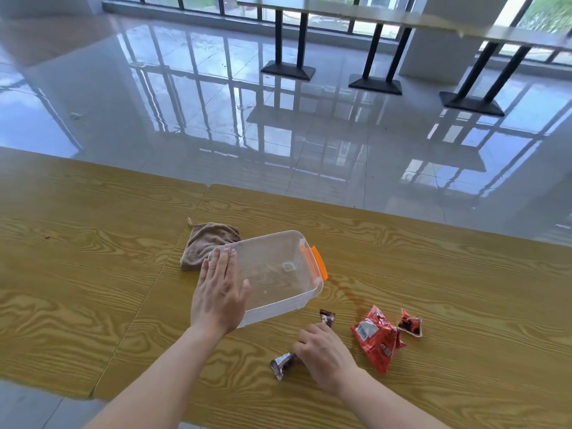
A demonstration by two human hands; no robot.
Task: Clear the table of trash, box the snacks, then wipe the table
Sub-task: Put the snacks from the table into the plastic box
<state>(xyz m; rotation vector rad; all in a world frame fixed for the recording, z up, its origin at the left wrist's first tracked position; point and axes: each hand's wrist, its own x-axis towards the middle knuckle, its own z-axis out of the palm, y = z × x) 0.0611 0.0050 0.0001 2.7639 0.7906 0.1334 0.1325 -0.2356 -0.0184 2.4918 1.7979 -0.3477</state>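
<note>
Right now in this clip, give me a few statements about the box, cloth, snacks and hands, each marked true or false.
1. The clear box is empty. True.
2. The left hand is wiping with the cloth. False: it lies flat on the box's near-left edge; the cloth sits untouched behind it.
3. The right hand is on a small dark snack wrapper on the table. True.
4. The red snack packet is inside the box. False: it lies on the table, right of the right hand.
5. The box's orange handle faces away from the left hand. True.
</note>
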